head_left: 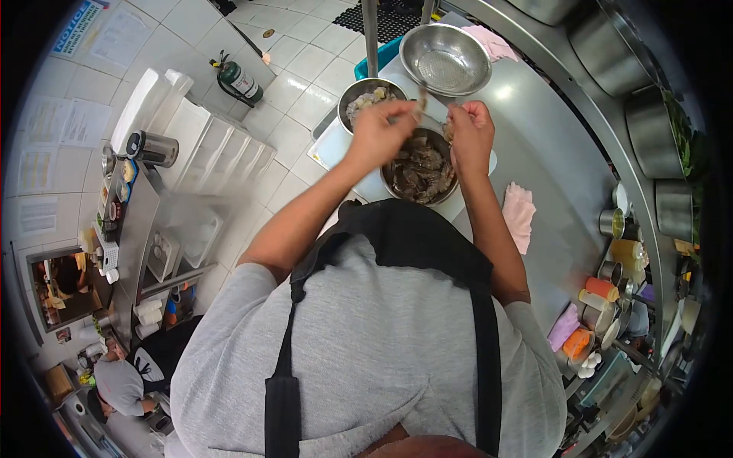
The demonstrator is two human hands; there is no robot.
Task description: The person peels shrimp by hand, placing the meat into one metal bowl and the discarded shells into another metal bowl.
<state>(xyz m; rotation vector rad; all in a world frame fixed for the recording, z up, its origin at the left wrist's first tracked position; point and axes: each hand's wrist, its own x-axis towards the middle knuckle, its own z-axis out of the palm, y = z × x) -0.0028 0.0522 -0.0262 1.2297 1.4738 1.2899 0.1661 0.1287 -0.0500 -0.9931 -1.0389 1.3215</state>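
Both hands hover over a steel bowl of dark, unpeeled raw shrimp. My left hand is closed in a pinch, its fingertips by a small, blurred greyish piece that looks like shrimp. My right hand is closed too, with a brownish bit, seemingly a shrimp, at its fingers. Beyond my left hand stands a second steel bowl holding pale, peeled-looking shrimp. Under the bowls lies a white cutting board.
A steel colander sits at the far end of the steel counter. Right of my arm lies a pink cloth. Pots line a shelf at right. A fire extinguisher hangs at left; another person is at lower left.
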